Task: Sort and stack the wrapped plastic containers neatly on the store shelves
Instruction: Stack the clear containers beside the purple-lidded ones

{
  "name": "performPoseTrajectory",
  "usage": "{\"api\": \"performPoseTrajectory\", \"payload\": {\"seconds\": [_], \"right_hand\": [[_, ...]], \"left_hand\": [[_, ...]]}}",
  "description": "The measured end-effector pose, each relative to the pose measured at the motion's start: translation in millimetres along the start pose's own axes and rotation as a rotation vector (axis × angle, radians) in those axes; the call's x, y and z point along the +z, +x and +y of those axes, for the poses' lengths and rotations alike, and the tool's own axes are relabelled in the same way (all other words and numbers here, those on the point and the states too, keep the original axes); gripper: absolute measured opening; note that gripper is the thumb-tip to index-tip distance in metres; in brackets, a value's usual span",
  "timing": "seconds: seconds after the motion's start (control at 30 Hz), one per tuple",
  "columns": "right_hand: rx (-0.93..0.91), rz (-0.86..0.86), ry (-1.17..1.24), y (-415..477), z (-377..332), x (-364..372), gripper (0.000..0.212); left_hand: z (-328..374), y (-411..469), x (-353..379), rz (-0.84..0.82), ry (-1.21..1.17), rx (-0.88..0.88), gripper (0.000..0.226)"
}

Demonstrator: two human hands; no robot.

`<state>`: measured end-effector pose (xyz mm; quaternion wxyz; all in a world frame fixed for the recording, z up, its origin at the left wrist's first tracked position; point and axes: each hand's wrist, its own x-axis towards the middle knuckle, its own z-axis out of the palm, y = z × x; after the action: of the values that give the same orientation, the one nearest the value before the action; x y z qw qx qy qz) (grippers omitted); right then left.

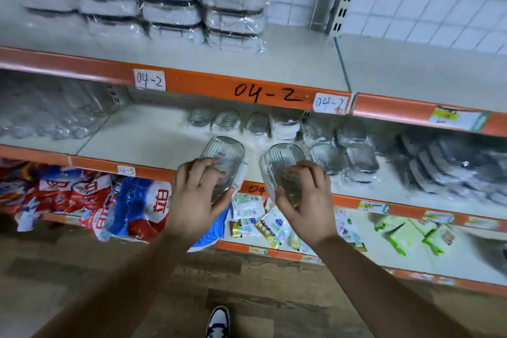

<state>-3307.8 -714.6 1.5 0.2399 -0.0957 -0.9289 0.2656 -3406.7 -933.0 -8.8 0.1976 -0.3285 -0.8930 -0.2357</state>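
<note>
My left hand (196, 195) grips a clear oval ribbed container (226, 152) in plastic wrap, tilted up over the front edge of the middle shelf (142, 137). My right hand (304, 197) holds a second clear oval container (285, 156) of the same kind right beside it. A row of like oval containers (227, 121) stands at the back of that shelf. More wrapped clear containers (356, 156) lie to the right of my hands.
Stacks of wrapped grey-lidded boxes (170, 0) fill the top shelf. Dark wrapped trays (439, 164) lie at the right of the middle shelf, clear bottles (46, 115) at its left. Detergent bags (90, 200) and small packets (271, 225) sit on the bottom shelf.
</note>
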Motion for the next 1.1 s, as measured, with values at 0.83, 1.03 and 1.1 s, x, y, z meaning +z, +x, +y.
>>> {"api": "performPoseTrajectory", "payload": {"seconds": [0.83, 1.03, 1.1], "right_hand": [[-0.053, 0.073, -0.121, 165, -37, -91, 0.057], [0.069, 0.11, -0.24, 197, -30, -62, 0.04], [0.101, 0.11, -0.223, 206, -28, -57, 0.045]], "left_hand": [[-16, 179, -99, -0.254, -0.061, 0.072, 0.073], [-27, 206, -87, -0.165, 0.057, 0.047, 0.069], [-31, 213, -81, -0.141, 0.087, 0.058, 0.071]]}}
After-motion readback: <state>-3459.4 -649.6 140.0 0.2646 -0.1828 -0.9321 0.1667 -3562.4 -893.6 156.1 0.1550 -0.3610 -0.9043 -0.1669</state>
